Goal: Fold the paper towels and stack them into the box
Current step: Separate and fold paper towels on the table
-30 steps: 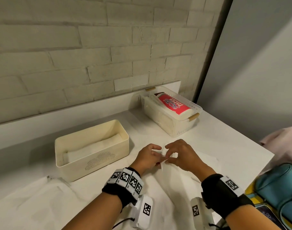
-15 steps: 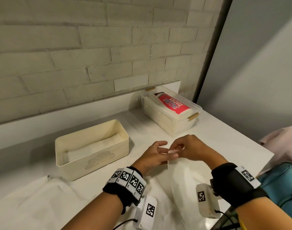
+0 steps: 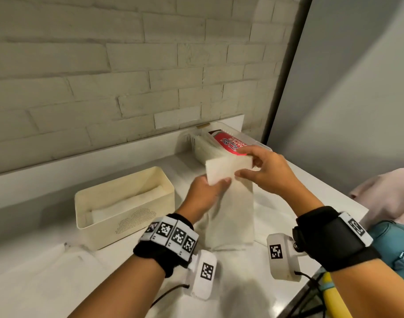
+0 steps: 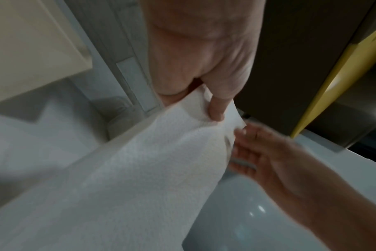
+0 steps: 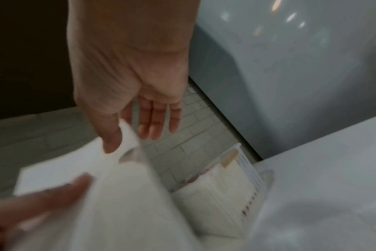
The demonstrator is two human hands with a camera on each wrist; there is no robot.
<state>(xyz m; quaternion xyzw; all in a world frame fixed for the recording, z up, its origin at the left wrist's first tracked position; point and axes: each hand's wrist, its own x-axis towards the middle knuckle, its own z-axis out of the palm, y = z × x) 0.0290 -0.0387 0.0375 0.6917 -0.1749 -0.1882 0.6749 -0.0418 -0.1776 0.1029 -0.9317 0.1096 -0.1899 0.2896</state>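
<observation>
A white paper towel [image 3: 230,214] hangs upright above the table, its top part bent over toward me. My left hand [image 3: 216,182] pinches its upper left corner with the thumb [image 4: 217,108] pressed on the sheet [image 4: 140,169]. My right hand [image 3: 242,164] pinches the upper right edge between thumb and forefinger, the other fingers [image 5: 155,122] straight. In the right wrist view the towel [image 5: 129,195] is blurred. The cream box [image 3: 100,226] stands to the left with a folded towel [image 3: 127,204] lying inside.
A white slatted basket [image 3: 201,152] holding a red-labelled pack [image 3: 228,143] stands behind the hands against the brick wall. Another sheet [image 3: 47,278] lies flat at the table's lower left. A teal bag [image 3: 393,239] and pink cloth [image 3: 384,196] sit beyond the table's right edge.
Both hands have lifted the towel's edge from the table upward and away from me. The sheet now hangs from them instead of lying flat.
</observation>
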